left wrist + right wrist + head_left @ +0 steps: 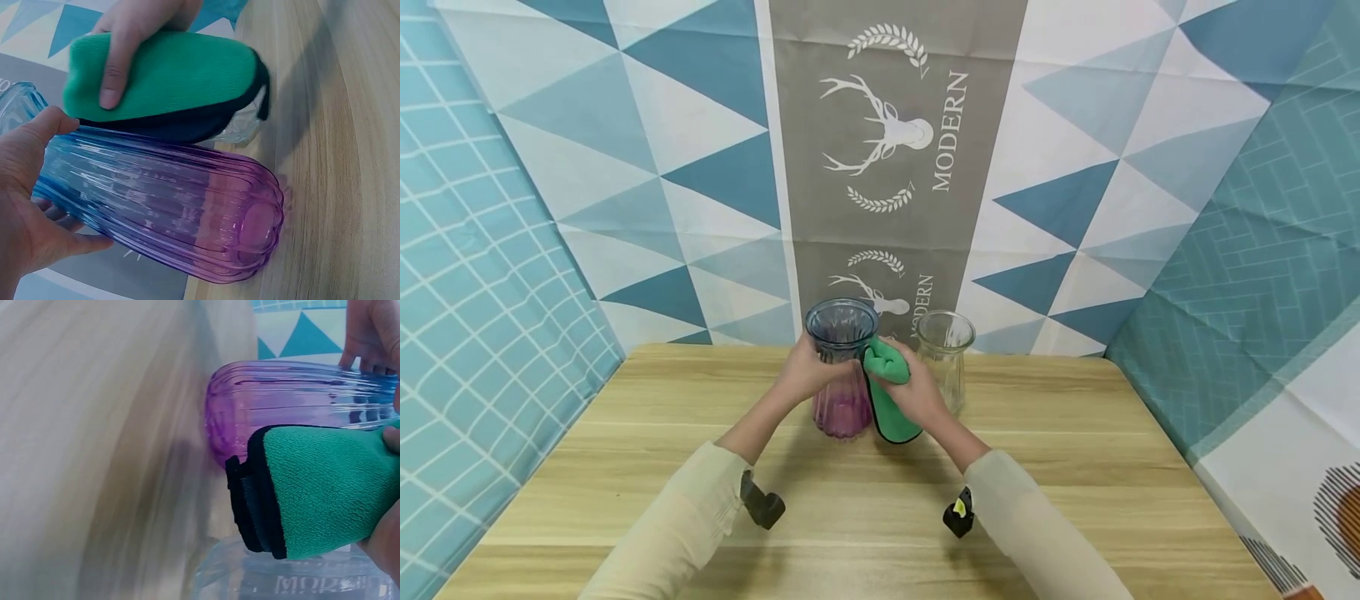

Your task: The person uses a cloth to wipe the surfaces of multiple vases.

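A ribbed glass vase, blue at the rim and fading to purple at its base, stands upright near the table's back edge. My left hand grips it below the rim, thumb on the near side and fingers round the far side in the left wrist view. A folded green cloth with dark edging is held in my right hand. Its thumb presses on the cloth, which lies against the vase's right side. Behind the right hand stands a clear glass vase, partly hidden by that hand and the cloth.
The wood-grain table reaches back to a patterned cloth backdrop close behind the vases. Blue tiled fabric hangs along the left side, and teal fabric along the right. Both wrists carry small black camera mounts.
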### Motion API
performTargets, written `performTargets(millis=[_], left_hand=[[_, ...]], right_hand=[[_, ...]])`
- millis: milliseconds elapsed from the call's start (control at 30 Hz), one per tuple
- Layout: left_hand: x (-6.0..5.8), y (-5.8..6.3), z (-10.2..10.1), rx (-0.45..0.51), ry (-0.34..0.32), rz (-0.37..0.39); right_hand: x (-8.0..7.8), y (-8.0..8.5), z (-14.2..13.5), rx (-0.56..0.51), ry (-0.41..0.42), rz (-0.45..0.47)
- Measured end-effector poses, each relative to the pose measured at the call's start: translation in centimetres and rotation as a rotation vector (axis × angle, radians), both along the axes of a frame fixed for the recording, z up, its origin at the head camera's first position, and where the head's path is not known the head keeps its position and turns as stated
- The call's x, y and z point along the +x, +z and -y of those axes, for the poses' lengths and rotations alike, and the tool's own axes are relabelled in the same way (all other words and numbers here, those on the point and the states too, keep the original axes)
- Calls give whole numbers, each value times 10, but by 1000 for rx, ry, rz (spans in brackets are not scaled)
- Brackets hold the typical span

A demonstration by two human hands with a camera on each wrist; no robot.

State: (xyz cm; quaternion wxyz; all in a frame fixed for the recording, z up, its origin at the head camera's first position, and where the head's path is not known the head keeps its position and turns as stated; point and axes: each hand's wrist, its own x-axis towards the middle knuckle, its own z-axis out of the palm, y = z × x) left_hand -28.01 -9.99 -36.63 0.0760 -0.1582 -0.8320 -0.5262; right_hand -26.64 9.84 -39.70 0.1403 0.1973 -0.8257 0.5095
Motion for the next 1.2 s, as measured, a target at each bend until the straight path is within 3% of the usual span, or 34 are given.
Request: performTargets(millis=[133,333,533,700,1200], left_hand=[[1,0,1,-14,11,9],[3,-1,1,-41,18,28],[3,0,0,-33,-3,29],[2,1,1,-15,-40,14],[2,0,2,43,-67,40]], right_hand=[[0,6,3,-37,0,-34],[0,7,5,13,-8,-46],[-1,-2,3,106,-11,-21],[-2,-13,1,131,7,20],[-1,-30,-5,223,16,89]])
